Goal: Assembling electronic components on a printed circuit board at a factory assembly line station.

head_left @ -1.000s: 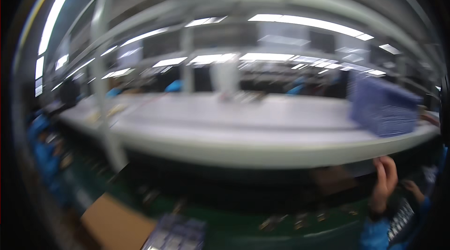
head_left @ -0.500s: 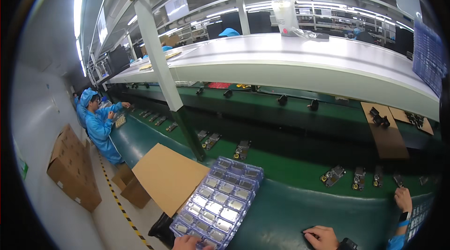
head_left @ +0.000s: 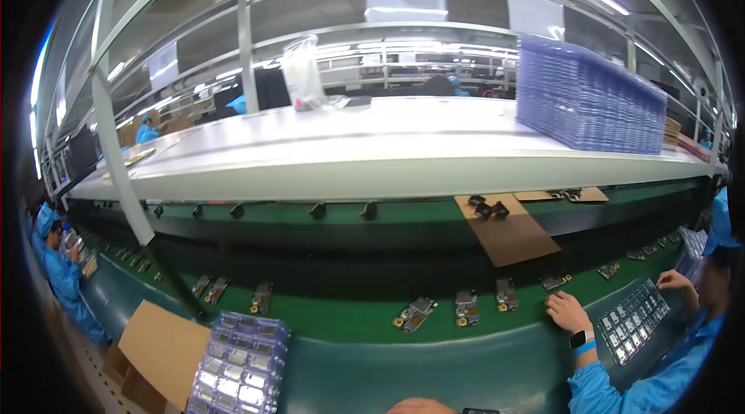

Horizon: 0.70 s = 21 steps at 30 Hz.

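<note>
At the lower edge only the back of my right hand (head_left: 423,406) shows, low over the green bench, with a dark band at its wrist. Its fingers are cut off by the picture's edge, so I cannot see whether it holds anything. My left hand is out of the picture. Nearest, to the left of my right hand, lies a clear plastic tray (head_left: 237,363) with silvery rectangular parts in its pockets. Several small circuit boards (head_left: 466,308) with yellow round pieces lie in a row on the green belt (head_left: 341,313) ahead.
At right, a co-worker in blue reaches a hand (head_left: 569,313) to a circuit board (head_left: 556,282), beside another tray (head_left: 635,321). Cardboard (head_left: 159,348) lies left. A white shelf (head_left: 349,138) runs above, carrying stacked plastic trays (head_left: 586,96). A post (head_left: 116,150) stands left.
My view has turned right, bringing the co-worker and the stacked trays further in. My left hand, earlier at the tray's near edge, has left the picture; my right hand shows less.
</note>
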### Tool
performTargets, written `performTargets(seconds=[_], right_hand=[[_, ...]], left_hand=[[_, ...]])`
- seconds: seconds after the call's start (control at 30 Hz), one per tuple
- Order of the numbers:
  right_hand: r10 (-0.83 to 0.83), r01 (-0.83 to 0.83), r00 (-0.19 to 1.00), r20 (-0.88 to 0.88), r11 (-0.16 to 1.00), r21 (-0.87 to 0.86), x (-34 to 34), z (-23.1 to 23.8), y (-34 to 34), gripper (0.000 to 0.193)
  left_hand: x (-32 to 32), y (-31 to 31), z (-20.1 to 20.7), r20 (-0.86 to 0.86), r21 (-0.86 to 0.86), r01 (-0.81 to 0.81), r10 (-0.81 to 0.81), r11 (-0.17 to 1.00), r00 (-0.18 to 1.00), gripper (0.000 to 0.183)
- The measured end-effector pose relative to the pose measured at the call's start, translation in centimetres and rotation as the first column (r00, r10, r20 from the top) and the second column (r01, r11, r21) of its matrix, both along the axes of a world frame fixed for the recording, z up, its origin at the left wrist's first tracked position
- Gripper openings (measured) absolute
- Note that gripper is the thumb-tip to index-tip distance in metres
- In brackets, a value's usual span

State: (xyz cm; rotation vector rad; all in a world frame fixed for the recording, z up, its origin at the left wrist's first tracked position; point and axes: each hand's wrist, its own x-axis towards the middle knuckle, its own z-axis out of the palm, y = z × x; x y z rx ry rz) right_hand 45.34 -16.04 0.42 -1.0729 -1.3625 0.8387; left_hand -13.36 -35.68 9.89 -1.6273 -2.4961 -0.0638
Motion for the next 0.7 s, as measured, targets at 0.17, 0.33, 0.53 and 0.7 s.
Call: performTargets(seconds=[0.17, 0.33, 0.53, 0.7], right_hand=[[-0.314, 0.315, 0.864, 0.394, 0.947, 0.064, 22.7, -4.7, -2.8, 0.026], [-0.038, 0.100, 0.811, -0.584, 0.992, 0.075, 26.9, -6.7, -14.0, 0.041], [0.326, -0.345, 0.907, 0.265, 0.938, 0.030, -14.4, 3.5, -3.4, 0.027], [-0.242, 0.205, 0.938, 0.249, 0.964, 0.167, -16.4, 4.9, -1.8, 0.012]], left_hand=[[-0.6, -0.1, -0.4, 0.056, 0.315, 0.051, -0.072, 0.948, 0.996, 0.023], [14.2, 9.1, 4.2, 0.927, 0.297, 0.314, -0.351, 0.901, 0.129, 0.022], [22.3, 16.3, -2.5, 0.620, 0.064, 0.431, 0.302, 0.900, -0.724, 0.020], [25.5, 23.6, -7.6, 0.897, 0.418, 0.365, -0.442, 0.832, -0.020, 0.031]])
